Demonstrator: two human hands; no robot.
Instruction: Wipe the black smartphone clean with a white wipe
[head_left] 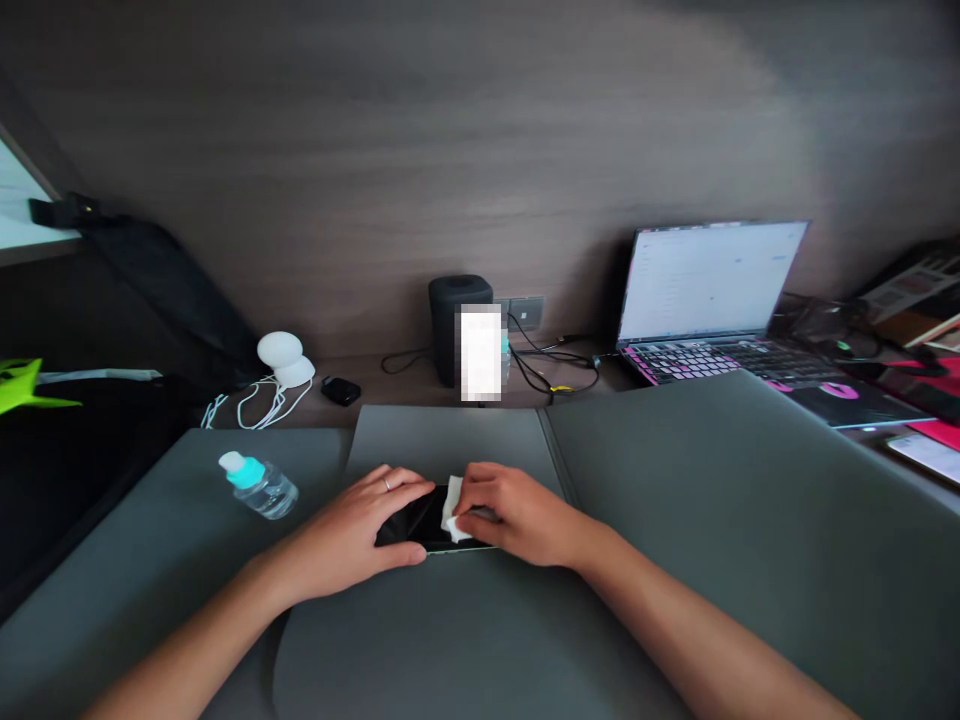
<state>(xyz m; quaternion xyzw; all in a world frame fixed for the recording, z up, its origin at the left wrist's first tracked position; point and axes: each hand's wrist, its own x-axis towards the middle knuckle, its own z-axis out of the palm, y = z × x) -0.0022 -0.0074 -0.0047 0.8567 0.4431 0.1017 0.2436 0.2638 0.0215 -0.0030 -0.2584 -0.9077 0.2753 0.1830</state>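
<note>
A black-screened smartphone (420,522) lies flat on the grey desk mat (465,640), its long side running left to right. My left hand (367,525), with a ring on one finger, grips the phone's left end, fingers along the far edge and thumb at the near edge. My right hand (517,510) pinches a folded white tissue (453,505) and presses it on the screen's right part, covering the phone's right end. To the left of my left hand, a clear spray bottle (262,488) with a turquoise collar lies on its side on the mat.
A laptop (712,285) stands open at the back right. Along the wall are a black cylindrical speaker (444,330), tangled black cables (555,370), a white round-headed device (281,355) with a cord, and a small black object (341,390). Another phone (930,455) lies far right.
</note>
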